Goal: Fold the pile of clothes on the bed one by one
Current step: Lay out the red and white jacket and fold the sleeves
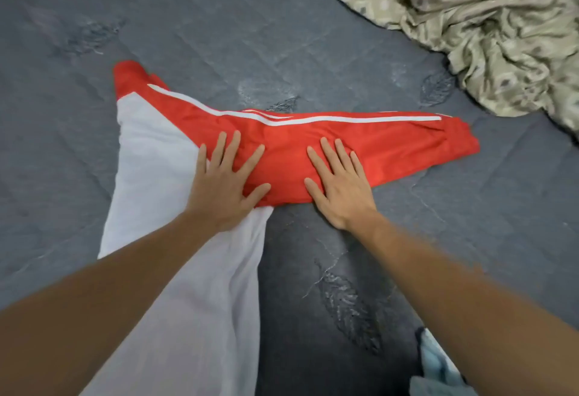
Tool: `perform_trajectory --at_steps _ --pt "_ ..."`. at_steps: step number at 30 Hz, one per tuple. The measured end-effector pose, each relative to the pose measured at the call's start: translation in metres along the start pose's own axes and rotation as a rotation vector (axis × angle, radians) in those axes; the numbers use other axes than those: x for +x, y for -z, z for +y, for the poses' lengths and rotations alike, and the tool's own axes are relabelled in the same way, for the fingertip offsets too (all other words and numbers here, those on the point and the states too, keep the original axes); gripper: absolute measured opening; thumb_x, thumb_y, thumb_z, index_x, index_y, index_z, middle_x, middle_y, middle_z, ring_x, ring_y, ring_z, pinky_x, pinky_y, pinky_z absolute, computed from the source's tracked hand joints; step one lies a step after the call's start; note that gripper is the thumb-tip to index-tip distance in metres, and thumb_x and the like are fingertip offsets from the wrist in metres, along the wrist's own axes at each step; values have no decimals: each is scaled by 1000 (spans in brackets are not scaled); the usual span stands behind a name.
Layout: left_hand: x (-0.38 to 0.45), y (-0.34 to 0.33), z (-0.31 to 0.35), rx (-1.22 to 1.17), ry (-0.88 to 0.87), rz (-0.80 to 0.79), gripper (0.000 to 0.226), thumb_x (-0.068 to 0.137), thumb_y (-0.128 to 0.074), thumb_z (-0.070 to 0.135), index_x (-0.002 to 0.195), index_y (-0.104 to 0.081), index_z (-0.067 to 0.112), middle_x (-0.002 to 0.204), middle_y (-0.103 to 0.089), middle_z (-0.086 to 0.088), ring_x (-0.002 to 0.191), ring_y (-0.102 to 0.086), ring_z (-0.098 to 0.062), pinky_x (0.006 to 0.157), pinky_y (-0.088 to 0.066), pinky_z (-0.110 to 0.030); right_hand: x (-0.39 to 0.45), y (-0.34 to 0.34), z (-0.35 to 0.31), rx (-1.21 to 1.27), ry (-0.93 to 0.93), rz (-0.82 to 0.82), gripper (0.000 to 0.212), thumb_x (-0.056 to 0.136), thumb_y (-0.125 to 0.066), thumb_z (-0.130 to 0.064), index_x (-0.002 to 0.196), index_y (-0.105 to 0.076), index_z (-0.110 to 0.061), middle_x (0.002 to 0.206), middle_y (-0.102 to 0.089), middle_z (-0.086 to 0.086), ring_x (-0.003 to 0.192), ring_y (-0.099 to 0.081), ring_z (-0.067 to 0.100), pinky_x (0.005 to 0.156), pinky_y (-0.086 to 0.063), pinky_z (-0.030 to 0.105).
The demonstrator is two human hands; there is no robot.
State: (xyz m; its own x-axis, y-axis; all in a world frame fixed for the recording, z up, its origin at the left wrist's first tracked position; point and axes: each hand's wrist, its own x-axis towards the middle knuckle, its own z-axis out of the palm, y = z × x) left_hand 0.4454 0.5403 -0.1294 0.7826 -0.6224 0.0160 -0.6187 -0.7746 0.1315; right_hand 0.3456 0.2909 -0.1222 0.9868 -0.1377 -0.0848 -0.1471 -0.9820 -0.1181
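Red-and-white jacket (282, 151) spread on the grey quilted bedcover (219, 35), red sleeve with white stripes (360, 120) folded across to the right, white body trailing down toward the lower left. Left hand (224, 187) flat with fingers spread, pressing where red meets white; right hand (340, 187) flat beside it with straight fingers on the red fabric, heel on the cover, neither gripping anything. Crumpled beige patterned cloth (488, 32) heaped at the upper right, well apart; pale blue cloth (435, 367) at the bottom edge under the right forearm.
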Motion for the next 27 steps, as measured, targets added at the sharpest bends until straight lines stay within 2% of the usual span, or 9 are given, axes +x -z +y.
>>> perform_trajectory --at_steps 6,10,13,15,18,22,24,25,27 --pt "49 -19 87 12 140 8 79 92 -18 83 161 -23 46 171 -8 -20 158 -6 -42 122 -11 -69 10 30 165 -48 -247 -67 64 107 -27 -54 166 -11 -33 174 -6 1 161 -3 27 129 -7 51" --pt "68 -33 106 50 157 58 79 91 -23 84 161 -20 48 171 -4 -21 158 -1 -40 121 -6 -71 21 49 250 -109 -216 -63 68 104 -21 -58 165 -17 -28 173 -13 1 159 -14 21 128 -3 55" --pt "68 -38 107 46 164 41 79 91 -24 84 162 -16 49 171 -2 -21 159 2 -39 120 -6 -71 23 51 267 -15 -160 58 76 98 -42 -61 163 -25 -25 172 -18 1 155 -23 25 125 -13 59" --pt "67 -36 109 45 165 41 80 90 -23 84 162 -14 50 172 0 -20 159 3 -38 120 -5 -71 26 53 272 118 -300 157 89 90 -62 -61 162 -25 -26 172 -15 5 156 -17 31 123 -19 58" --pt "69 -34 109 41 174 34 80 90 -23 83 162 -12 50 172 1 -20 159 4 -37 121 -5 -71 40 65 271 285 -597 109 112 75 -77 -69 163 -22 -23 166 -25 16 153 -20 39 121 -24 55" --pt "69 -36 110 61 173 26 80 90 -23 83 162 -9 50 172 2 -20 159 5 -37 121 -5 -71 64 80 278 382 -807 4 102 63 -90 -60 145 -45 -19 148 -46 15 140 -42 38 115 -36 50" --pt "69 -37 109 60 169 44 80 90 -24 83 162 -10 50 172 1 -20 159 4 -38 120 -5 -71 68 90 278 611 -955 -19 99 51 -95 -51 134 -55 -14 138 -58 15 124 -59 36 101 -53 47" --pt "70 -37 109 61 168 53 80 90 -25 83 162 -12 49 172 1 -21 159 3 -39 120 -6 -71 67 96 279 780 -997 -13 88 51 -96 -42 125 -61 -10 125 -66 16 107 -68 33 83 -61 45" --pt "69 -36 109 61 170 59 80 90 -25 83 162 -13 49 172 0 -21 159 2 -39 120 -7 -72 57 108 278 1094 -1010 -54 44 71 -90 -12 108 -67 -6 94 -72 12 72 -73 23 49 -60 34"
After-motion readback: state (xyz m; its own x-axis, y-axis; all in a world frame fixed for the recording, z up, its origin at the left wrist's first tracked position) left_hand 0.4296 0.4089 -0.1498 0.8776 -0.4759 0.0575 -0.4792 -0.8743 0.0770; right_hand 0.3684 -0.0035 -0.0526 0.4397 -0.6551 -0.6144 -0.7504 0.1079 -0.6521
